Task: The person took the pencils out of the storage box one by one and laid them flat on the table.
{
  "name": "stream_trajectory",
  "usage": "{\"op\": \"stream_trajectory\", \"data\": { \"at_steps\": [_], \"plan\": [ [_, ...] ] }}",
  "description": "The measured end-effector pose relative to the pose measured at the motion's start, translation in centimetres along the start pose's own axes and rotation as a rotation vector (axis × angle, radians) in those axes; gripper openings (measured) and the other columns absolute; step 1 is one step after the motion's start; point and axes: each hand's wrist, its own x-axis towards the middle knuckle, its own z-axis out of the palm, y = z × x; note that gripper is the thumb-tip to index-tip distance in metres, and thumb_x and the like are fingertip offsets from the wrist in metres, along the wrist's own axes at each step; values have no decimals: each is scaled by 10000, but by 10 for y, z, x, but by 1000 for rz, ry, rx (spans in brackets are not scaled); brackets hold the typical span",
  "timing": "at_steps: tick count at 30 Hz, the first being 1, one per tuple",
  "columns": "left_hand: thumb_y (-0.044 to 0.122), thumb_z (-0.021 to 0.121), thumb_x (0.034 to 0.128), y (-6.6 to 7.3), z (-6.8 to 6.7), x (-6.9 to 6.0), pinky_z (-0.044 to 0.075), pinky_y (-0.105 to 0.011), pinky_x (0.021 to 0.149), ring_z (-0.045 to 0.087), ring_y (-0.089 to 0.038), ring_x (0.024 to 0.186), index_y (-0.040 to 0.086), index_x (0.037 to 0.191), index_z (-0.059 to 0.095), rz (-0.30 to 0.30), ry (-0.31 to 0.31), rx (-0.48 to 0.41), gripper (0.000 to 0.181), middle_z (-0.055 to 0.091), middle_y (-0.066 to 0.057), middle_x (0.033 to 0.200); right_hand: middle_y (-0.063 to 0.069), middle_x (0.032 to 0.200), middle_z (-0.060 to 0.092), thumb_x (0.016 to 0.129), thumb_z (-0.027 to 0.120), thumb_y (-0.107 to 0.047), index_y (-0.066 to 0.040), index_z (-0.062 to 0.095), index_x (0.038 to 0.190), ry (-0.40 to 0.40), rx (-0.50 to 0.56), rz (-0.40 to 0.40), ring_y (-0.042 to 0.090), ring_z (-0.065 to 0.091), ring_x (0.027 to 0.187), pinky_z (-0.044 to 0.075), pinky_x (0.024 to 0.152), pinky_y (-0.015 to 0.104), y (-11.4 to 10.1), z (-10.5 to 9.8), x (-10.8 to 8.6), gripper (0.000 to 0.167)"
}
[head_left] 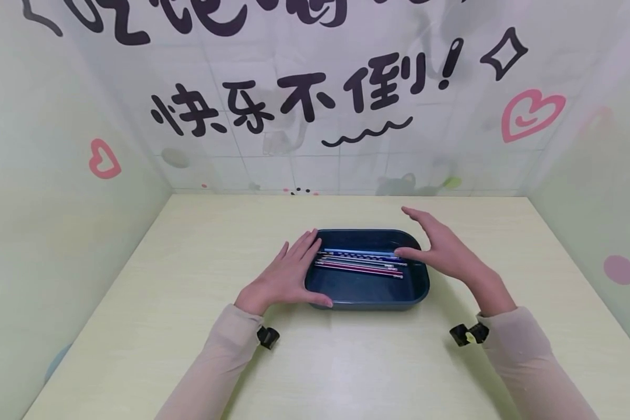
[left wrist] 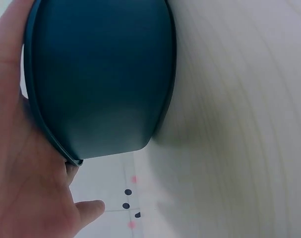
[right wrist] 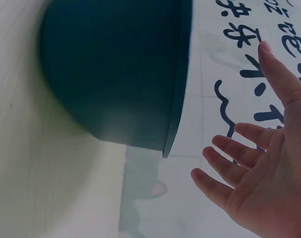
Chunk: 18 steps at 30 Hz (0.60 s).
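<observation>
A dark blue-green plastic tray (head_left: 367,290) with rounded corners rests on the table. Several pencils (head_left: 359,268), in blue, patterned and reddish tones, lie lengthwise inside it. At the tray's left end is my left hand (head_left: 283,277), its fingers extended along the rim and its thumb on the front edge. The left wrist view shows the palm (left wrist: 26,148) against the rim of the tray (left wrist: 100,74). My right hand (head_left: 446,251) hovers at the right end, fingers and thumb spread. In the right wrist view that hand (right wrist: 264,173) is apart from the tray wall (right wrist: 115,74) and holds nothing.
The pale wooden table (head_left: 189,291) runs back to a white wall (head_left: 304,169) with black lettering and small drawings. Side panels (head_left: 58,233) bound it on the left and right. Black wrist cameras (head_left: 268,337) sit at both cuffs.
</observation>
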Motion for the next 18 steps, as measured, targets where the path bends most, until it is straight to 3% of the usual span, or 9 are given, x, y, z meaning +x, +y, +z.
{"op": "stream_trajectory", "data": {
  "at_steps": [11, 18],
  "plan": [
    [742, 737, 697, 2, -2, 0, 122, -586, 1250, -27, -226, 1582, 113, 1615, 75, -14, -17, -27, 1296, -49, -39, 1704, 135, 1593, 366, 873, 759, -418, -100, 327, 1552, -20, 67, -77, 365, 350, 1463, 317, 1171, 593, -14, 4, -4, 865],
    [715, 754, 703, 2, -3, 0, 192, -584, 1235, 2, -260, 1581, 72, 1607, 113, 1, -15, -27, 1282, -9, -92, 1702, 153, 1564, 411, 881, 766, -341, -84, 353, 1534, -39, 123, -100, 386, 402, 1429, 331, 1160, 605, -16, 9, -3, 814]
  ]
}}
